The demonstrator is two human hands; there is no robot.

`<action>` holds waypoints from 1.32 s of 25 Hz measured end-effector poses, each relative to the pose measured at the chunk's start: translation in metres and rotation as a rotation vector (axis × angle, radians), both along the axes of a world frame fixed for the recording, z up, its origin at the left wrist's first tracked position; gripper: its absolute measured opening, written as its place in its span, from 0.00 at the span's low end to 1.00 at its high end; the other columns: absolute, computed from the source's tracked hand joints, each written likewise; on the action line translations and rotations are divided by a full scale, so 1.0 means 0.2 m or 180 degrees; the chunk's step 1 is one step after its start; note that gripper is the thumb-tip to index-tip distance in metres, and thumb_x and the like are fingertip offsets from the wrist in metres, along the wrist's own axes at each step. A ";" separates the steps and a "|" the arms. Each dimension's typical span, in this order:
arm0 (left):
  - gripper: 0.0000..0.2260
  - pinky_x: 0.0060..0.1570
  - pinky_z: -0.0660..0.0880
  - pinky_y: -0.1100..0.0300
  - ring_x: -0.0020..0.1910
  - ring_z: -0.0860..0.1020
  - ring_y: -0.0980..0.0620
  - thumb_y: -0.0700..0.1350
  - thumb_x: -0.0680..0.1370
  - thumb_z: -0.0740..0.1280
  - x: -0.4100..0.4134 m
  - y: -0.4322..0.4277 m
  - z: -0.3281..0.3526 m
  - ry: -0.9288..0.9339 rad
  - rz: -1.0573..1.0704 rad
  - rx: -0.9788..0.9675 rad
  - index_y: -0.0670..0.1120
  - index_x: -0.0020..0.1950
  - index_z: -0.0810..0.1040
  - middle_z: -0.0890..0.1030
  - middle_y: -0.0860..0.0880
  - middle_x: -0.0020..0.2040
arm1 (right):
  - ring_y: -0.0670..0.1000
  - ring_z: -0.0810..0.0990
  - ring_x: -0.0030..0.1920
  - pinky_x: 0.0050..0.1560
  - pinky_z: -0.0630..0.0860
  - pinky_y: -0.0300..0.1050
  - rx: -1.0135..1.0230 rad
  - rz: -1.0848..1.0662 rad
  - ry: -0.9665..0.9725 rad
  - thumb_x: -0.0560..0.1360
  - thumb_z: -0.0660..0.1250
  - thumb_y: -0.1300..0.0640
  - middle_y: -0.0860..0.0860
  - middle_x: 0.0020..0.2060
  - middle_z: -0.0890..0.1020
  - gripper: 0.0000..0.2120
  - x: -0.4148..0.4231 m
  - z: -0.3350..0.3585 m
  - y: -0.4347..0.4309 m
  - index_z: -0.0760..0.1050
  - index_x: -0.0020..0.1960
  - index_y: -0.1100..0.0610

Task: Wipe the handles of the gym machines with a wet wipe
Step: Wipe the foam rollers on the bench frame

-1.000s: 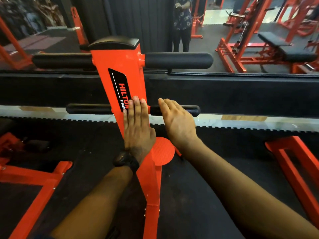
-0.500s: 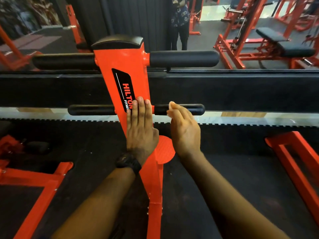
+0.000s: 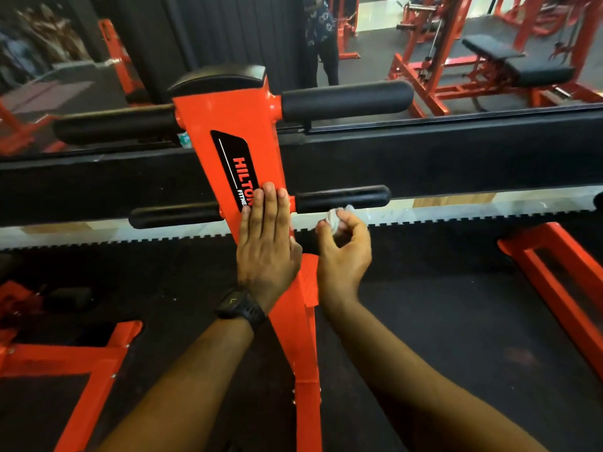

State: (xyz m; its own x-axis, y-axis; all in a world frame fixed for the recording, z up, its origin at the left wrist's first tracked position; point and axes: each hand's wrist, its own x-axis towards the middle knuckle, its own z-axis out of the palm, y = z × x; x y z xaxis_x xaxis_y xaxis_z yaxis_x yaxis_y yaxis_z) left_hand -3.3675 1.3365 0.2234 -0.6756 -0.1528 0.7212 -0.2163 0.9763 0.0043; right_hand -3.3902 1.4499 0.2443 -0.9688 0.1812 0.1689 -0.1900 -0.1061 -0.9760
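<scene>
Wipe point(image 3: 335, 217): small white wad, pinched in curled fingertips of R hand point(image 3: 344, 256), just under R handle point(image 3: 342, 198); if it touches, cannot tell.
R handle: short black bar, at 3 o'clock from red post point(image 3: 225, 125).
L hand point(image 3: 266, 249): lies flat on post, fingers straight, covers part of logo sticker point(image 3: 233, 164).
L handle point(image 3: 174, 216): at 9 o'clock of post, apart from both hands.
Watch point(image 3: 239, 308): black, on L wrist.
</scene>
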 end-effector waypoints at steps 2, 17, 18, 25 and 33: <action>0.36 0.78 0.53 0.44 0.81 0.49 0.43 0.46 0.77 0.64 0.01 0.01 0.00 0.0072 0.0081 -0.0152 0.38 0.81 0.51 0.51 0.40 0.80 | 0.44 0.79 0.42 0.41 0.77 0.36 -0.0994 0.0153 -0.0963 0.76 0.71 0.63 0.51 0.47 0.78 0.14 0.03 0.06 -0.09 0.74 0.59 0.56; 0.43 0.79 0.50 0.46 0.81 0.44 0.46 0.44 0.75 0.68 -0.01 -0.02 -0.04 0.0272 -0.0081 -0.0288 0.41 0.82 0.45 0.47 0.44 0.81 | 0.46 0.78 0.34 0.44 0.82 0.38 -0.3004 0.0692 -0.2057 0.80 0.57 0.74 0.53 0.37 0.75 0.11 -0.09 0.22 -0.06 0.73 0.45 0.62; 0.44 0.79 0.50 0.46 0.81 0.44 0.47 0.42 0.73 0.69 -0.01 -0.01 -0.04 0.0240 -0.0085 -0.0263 0.41 0.82 0.45 0.47 0.44 0.81 | 0.46 0.77 0.36 0.49 0.81 0.41 -0.3079 0.0498 -0.1967 0.80 0.57 0.75 0.53 0.39 0.75 0.11 -0.11 0.22 -0.03 0.73 0.48 0.62; 0.48 0.79 0.50 0.43 0.81 0.42 0.46 0.41 0.70 0.70 -0.03 0.00 -0.04 0.0160 -0.0053 -0.0192 0.41 0.81 0.43 0.46 0.43 0.81 | 0.42 0.77 0.40 0.56 0.75 0.41 -0.1545 -0.0299 -0.1021 0.80 0.64 0.65 0.45 0.42 0.79 0.15 -0.11 0.06 -0.03 0.76 0.66 0.64; 0.45 0.79 0.45 0.45 0.81 0.41 0.46 0.42 0.71 0.66 -0.02 0.00 -0.03 0.0105 -0.0050 -0.0250 0.41 0.81 0.42 0.45 0.43 0.81 | 0.53 0.68 0.74 0.75 0.61 0.37 0.2034 -0.0441 0.2278 0.79 0.61 0.74 0.55 0.71 0.73 0.22 -0.21 -0.03 0.14 0.71 0.72 0.64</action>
State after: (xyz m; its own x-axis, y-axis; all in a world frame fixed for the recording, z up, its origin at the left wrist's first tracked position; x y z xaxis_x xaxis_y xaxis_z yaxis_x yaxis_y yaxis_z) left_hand -3.3707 1.3367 0.2179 -0.6531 -0.0844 0.7525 -0.2019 0.9772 -0.0656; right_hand -3.4313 1.4777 0.2388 -0.5754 -0.0448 0.8167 -0.7325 0.4723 -0.4902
